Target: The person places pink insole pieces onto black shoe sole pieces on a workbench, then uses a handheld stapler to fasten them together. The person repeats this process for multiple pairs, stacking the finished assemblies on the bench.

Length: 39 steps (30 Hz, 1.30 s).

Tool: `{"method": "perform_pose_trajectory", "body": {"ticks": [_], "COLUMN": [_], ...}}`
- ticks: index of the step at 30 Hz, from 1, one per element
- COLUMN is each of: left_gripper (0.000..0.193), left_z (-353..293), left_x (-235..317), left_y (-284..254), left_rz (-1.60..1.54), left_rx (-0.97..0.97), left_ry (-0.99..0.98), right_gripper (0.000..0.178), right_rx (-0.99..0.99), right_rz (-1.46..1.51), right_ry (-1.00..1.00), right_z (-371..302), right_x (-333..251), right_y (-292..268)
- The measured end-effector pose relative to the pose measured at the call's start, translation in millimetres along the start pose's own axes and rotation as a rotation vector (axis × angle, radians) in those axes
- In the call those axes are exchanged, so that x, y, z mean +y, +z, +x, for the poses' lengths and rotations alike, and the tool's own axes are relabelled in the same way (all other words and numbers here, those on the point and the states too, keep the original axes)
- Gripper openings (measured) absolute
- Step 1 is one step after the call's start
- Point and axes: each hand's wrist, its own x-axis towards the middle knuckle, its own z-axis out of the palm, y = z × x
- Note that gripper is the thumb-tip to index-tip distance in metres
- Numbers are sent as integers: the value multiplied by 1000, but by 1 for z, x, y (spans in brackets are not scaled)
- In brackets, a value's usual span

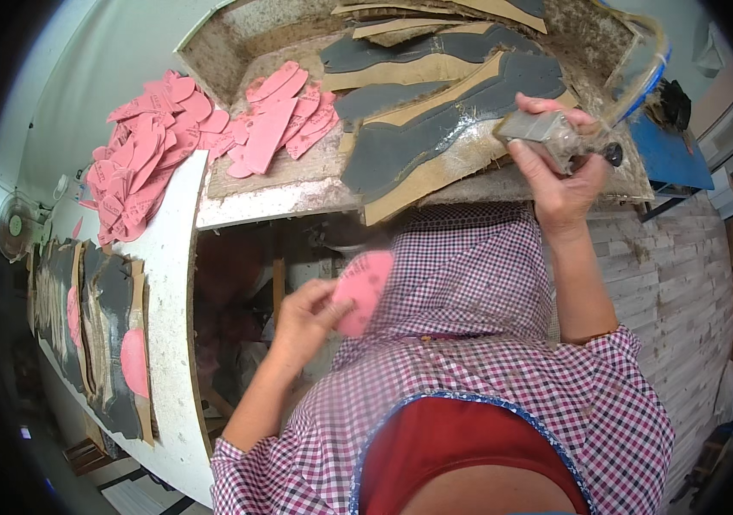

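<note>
Pinching a blurred, partly covered pink pad (366,290), with print too small to read, in the left hand (306,318). Gripping a half-hidden metal tool (540,131) in the curled right hand (565,199), near a grey panel (409,148).

The person I watched wore a loose smock (512,378) checked in dark purple, pink and white, with wide sleeves (611,373) ending around the elbows. Blue trim (422,396) flecked with white curved round its scooped neckline, framing a plain red top (461,433) underneath. The left hand (302,319) and right hand (568,199) were bare, as were both forearms (579,283).
</note>
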Motion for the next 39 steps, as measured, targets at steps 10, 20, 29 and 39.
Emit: {"method": "perform_pose_trajectory", "body": {"ticks": [10,20,29,39], "left_gripper": [14,20,24,53], "left_z": [119,191,195,194], "left_x": [150,188,188,160], "left_y": [7,77,86,100], "left_rz": [143,378,541,965], "left_rx": [-55,-185,-82,414], "left_ry": [435,415,403,781], "right_gripper": [49,50,52,53], "right_rx": [232,363,414,398], "right_rz": [130,201,290,247], "right_ry": [58,122,194,219], "right_z": [-11,-19,-30,-24], "right_x": [-21,-26,-20,-19], "right_y": [-21,-54,-59,-61]}}
